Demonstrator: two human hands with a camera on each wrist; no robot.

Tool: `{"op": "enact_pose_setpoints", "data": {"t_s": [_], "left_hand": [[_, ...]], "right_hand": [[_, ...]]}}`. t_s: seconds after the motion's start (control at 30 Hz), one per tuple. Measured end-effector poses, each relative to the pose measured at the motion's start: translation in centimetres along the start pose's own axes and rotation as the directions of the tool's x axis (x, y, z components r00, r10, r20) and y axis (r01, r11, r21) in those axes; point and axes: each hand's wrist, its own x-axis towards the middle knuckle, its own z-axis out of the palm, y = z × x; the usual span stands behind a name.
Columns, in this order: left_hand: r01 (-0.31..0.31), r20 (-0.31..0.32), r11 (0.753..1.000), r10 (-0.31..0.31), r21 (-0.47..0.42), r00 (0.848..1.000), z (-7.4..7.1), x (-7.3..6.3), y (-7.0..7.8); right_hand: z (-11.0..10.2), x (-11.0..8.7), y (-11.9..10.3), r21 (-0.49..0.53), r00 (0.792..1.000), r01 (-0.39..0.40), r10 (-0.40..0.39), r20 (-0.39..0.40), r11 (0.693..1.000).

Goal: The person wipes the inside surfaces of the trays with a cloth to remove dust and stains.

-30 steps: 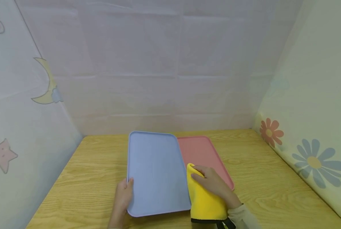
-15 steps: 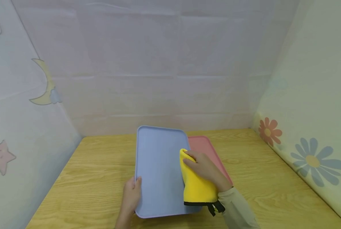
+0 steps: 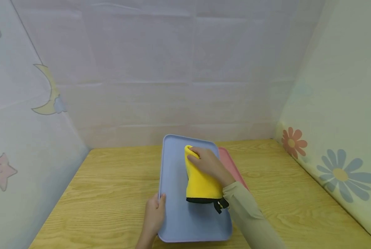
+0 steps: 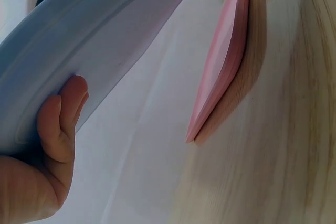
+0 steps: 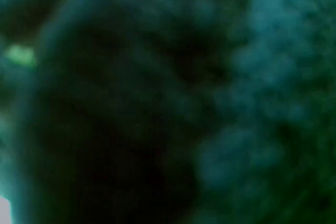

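My left hand (image 3: pixel 155 211) grips the left edge of a blue rectangular tray (image 3: pixel 176 166), thumb on the rim. In the left wrist view the fingers of that hand (image 4: pixel 60 135) curl against the tray's underside (image 4: pixel 131 40), which is raised off the table. My right hand (image 3: pixel 208 162) holds a folded yellow cloth (image 3: pixel 204 185) with black trim and a dark strap, over the tray's upper middle. The right wrist view is dark and blurred. A pink tray (image 3: pixel 230 164) lies behind the blue one, mostly hidden by it.
The wooden table (image 3: pixel 110 193) extends to both sides of the trays. A pale sheet wall (image 3: pixel 173 86) closes off the back. Side sheets carry printed shapes, among them a blue flower (image 3: pixel 341 174) on the right and a pink star (image 3: pixel 1 171) on the left.
The blue tray and my left hand have shifted right, covering more of the pink tray. My right hand has moved the yellow cloth from the tray's right edge up and left over its surface.
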Motion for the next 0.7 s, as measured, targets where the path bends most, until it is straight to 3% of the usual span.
{"op": "enact_pose_setpoints", "data": {"t_s": [0.23,0.53,0.7], "left_hand": [[-0.025,0.012,1.0,0.025,0.01,1.0,0.7,-0.4,0.5],[-0.08,0.011,0.997,0.08,0.011,0.997,1.3,-0.7,0.5],[-0.096,0.009,0.995,0.096,-0.001,0.995,1.5,-0.7,0.6]], "right_hand": [[0.0,1.6,-0.3,-0.124,1.0,0.017,-0.018,-0.007,0.992],[0.0,3.5,-1.2,-0.164,0.999,0.02,-0.027,-0.039,0.986],[-0.1,4.3,-1.7,-0.239,0.998,0.011,-0.025,-0.055,0.971]]}}
